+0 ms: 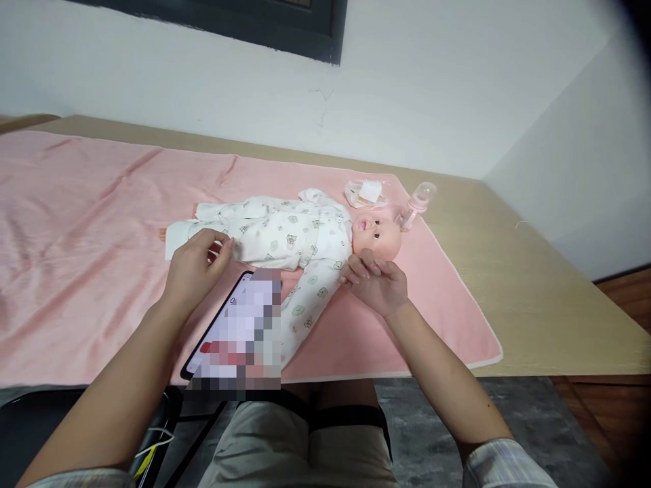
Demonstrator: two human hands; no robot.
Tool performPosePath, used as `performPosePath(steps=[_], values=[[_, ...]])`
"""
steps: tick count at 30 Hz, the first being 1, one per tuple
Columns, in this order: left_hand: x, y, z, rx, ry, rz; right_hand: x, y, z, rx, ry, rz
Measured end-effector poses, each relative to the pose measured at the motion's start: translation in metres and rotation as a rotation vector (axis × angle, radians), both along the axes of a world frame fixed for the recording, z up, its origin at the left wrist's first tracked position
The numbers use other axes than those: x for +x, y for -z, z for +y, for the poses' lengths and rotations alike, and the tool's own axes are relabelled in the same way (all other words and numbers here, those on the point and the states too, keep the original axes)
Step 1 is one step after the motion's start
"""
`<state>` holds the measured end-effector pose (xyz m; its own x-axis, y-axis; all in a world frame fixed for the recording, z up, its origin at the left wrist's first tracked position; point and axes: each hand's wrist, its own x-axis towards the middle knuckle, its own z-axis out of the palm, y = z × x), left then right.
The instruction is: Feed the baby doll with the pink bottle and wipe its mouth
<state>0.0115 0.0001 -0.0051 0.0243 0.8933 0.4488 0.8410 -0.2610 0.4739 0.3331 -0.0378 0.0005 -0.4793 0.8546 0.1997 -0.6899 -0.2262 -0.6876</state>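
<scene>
A baby doll point(289, 234) lies on its back, head to the right, in a white garment printed with small green and grey animals. My left hand point(196, 268) is over its lower leg, thumb and index finger closed together; whether cloth is between them is hidden. My right hand point(379, 281) is beside the doll's head point(379, 237) and shoulder, turned up, its fingers curled in and nothing visible in them. One sleeve point(310, 305) stretches toward me. Between my arms lies a phone point(224, 325) with a lit screen, partly covered by a pixelated block.
Under the doll is a pink blanket point(102, 271) on a wooden table point(534, 298). Beyond the head are a small clear baby bottle point(420, 203) with pink parts and a clear plastic packet point(369, 193). A white wall point(417, 102) stands behind. A black chair point(45, 427) is at lower left.
</scene>
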Motion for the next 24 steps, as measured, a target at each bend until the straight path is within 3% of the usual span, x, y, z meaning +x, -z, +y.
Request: performPosePath(steps=[24], values=[[0.0029, -0.0018, -0.002, -0.072, -0.003, 0.016, -0.0058, 0.0, -0.0023, 0.082, 0.057, -0.102]])
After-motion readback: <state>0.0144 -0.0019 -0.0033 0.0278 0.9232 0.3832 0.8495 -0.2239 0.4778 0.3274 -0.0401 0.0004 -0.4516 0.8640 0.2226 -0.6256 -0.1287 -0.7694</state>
